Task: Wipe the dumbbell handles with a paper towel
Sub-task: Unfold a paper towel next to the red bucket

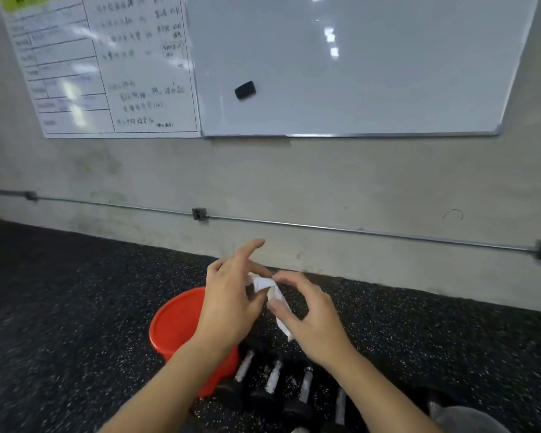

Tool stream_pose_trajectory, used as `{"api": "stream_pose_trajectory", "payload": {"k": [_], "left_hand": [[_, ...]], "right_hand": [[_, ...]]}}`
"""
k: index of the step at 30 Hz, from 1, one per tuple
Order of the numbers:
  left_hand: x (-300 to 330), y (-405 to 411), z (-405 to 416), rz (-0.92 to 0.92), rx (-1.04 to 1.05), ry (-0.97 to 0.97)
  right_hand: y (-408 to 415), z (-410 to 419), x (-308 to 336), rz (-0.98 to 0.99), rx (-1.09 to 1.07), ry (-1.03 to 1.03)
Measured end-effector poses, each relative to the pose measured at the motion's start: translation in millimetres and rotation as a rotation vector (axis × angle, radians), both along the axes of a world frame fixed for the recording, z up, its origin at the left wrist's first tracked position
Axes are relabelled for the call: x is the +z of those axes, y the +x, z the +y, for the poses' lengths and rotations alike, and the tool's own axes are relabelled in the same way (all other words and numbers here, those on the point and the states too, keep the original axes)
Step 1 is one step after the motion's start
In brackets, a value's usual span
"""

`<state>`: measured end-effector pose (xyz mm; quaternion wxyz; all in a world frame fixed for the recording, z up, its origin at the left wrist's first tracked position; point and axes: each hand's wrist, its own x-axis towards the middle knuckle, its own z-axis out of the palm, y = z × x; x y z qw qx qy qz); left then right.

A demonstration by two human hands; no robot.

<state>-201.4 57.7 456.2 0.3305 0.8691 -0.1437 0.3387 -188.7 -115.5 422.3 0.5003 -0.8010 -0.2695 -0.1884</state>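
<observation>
A crumpled white paper towel (270,290) is held in the air between both hands. My left hand (231,295) pinches its upper end, with the forefinger raised. My right hand (310,310) grips its lower part, and a strip of towel hangs below the thumb. Beneath my forearms several black dumbbells (275,385) with metal handles lie side by side on the floor. My hands are well above them and touch none of them.
An orange bucket (175,326) stands on the black speckled rubber floor (75,307), just left of the dumbbells and partly behind my left arm. A concrete wall (325,189) with a conduit pipe, sockets and whiteboards (356,64) rises close ahead.
</observation>
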Motion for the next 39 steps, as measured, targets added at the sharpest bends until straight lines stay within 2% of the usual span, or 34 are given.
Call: {"api": "stream_pose_trajectory", "payload": {"k": [3, 8, 13, 21, 26, 28, 32, 35, 39], "left_hand": [[13.6, 5.9, 3.8, -0.012, -0.005, 0.032], [26.6, 38.0, 19.0, 0.011, -0.067, 0.164], [-1.3, 76.0, 38.5, 0.05, -0.162, 0.186], [-100.3, 141.6, 37.5, 0.226, -0.195, -0.02], [-171.8, 174.9, 52.4, 0.368, -0.111, -0.164], [-198.1, 184.0, 59.1, 0.395, -0.095, -0.195], [-257.1, 203.2, 70.0, 0.466, -0.085, -0.3], [-306.3, 213.4, 78.6, 0.52, -0.033, -0.373], [-366.9, 215.6, 89.0, 0.646, -0.044, -0.358]], "right_hand": [[5.6, 6.5, 2.2, 0.02, 0.044, 0.075], [36.2, 8.0, 5.7, -0.074, 0.007, 0.182], [74.7, 2.6, -9.5, -0.097, -0.094, 0.123], [131.5, 23.2, -77.6, 0.11, -0.075, 0.104], [165.8, 50.9, -136.4, 0.389, -0.092, 0.329], [181.5, 63.5, -163.8, 0.458, -0.125, 0.358], [208.7, 87.1, -223.6, 0.545, -0.124, 0.32], [218.5, 97.6, -267.5, 0.645, -0.021, 0.254], [225.7, 96.8, -325.2, 0.776, 0.113, 0.169]]}}
